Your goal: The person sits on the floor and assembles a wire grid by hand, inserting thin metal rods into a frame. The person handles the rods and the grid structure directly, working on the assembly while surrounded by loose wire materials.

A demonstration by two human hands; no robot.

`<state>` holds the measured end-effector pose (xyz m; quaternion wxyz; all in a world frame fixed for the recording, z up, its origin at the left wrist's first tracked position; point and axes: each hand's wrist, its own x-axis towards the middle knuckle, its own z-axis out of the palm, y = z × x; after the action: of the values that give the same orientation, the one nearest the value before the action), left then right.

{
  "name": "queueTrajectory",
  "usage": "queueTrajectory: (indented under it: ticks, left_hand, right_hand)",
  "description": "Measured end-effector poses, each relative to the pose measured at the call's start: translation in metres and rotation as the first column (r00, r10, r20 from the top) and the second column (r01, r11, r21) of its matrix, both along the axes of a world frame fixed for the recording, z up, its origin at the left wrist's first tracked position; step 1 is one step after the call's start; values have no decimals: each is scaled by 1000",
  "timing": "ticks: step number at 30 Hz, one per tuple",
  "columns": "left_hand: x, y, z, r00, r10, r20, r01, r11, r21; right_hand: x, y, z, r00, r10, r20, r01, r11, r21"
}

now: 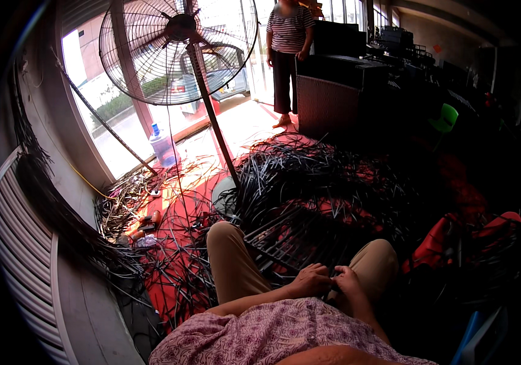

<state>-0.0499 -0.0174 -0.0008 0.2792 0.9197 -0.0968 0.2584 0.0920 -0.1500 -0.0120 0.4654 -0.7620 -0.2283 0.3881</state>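
Observation:
Between my spread knees lies a dark frame of narrow black slats or strips, its far part fanned out over the floor. My left hand is closed at its near edge, the fingers bent downward. Close beside it my right hand is also closed, fingertips almost meeting those of the left. Both hands pinch a thin black strip where they come together; its ends are lost in the shadow.
Loose black strips lie heaped on the red floor. A tall fan, a blue water jug, a standing person and a big dark box are farther off. A bundle of strips hangs at left; a green chair stands right.

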Motion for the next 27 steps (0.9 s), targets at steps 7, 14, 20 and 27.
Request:
queueTrajectory:
  ticks: [7, 14, 20, 27]
  left_hand:
    - [-1, 2, 1, 999, -5, -34, 5, 1000, 1]
    - [-1, 2, 4, 997, 0, -72, 0, 1000, -8]
    - [0, 4, 2, 999, 10, -40, -10, 1000, -17]
    - [3, 4, -1, 1000, -8, -26, 7, 1000, -24]
  right_hand:
    - [4, 2, -17, 997, -10, 80, 12, 1000, -19]
    - [12, 1, -47, 982, 1, 188, 3, 1000, -22]
    - [-2, 2, 4, 996, -11, 91, 13, 1000, -27]
    - [4, 0, -19, 996, -26, 83, 29, 999, -35]
